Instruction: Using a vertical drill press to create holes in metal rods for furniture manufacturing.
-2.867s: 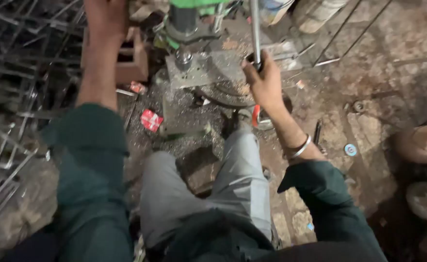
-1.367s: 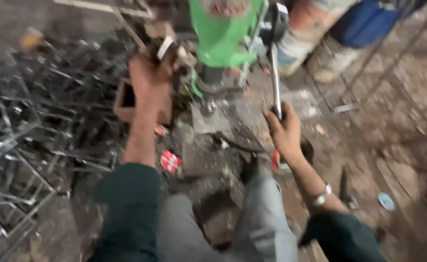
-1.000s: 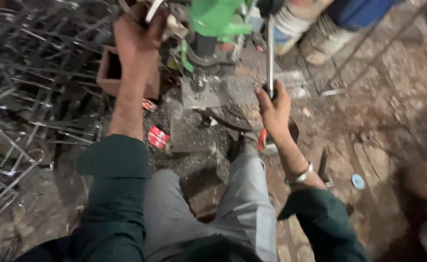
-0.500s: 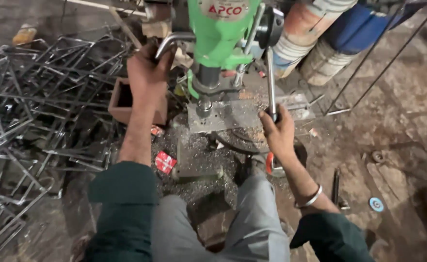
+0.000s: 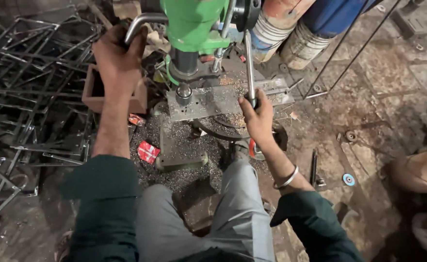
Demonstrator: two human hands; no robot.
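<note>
A green drill press (image 5: 194, 24) stands in front of me, with a grey metal plate (image 5: 213, 99) under its chuck. My left hand (image 5: 119, 56) is shut on a bent steel rod (image 5: 143, 22) to the left of the machine's head. My right hand (image 5: 257, 114) grips the lower end of the press's long feed lever (image 5: 249, 63), which rises to the hub at the top. Metal shavings lie on the plate and around the base. My knees, in grey trousers, point toward the machine.
A heap of bent steel rod frames (image 5: 24, 97) fills the floor at left. A brown open box (image 5: 97, 92) sits beside the press. Blue and white drums (image 5: 315, 29) stand behind it. A red wrapper (image 5: 148, 151), a small blue disc (image 5: 348, 179) and a brown sack (image 5: 417, 170) lie around.
The view has moved closer to the press. My left hand has brought the bent rod up beside the green head. My right hand has kept its grip on the feed lever.
</note>
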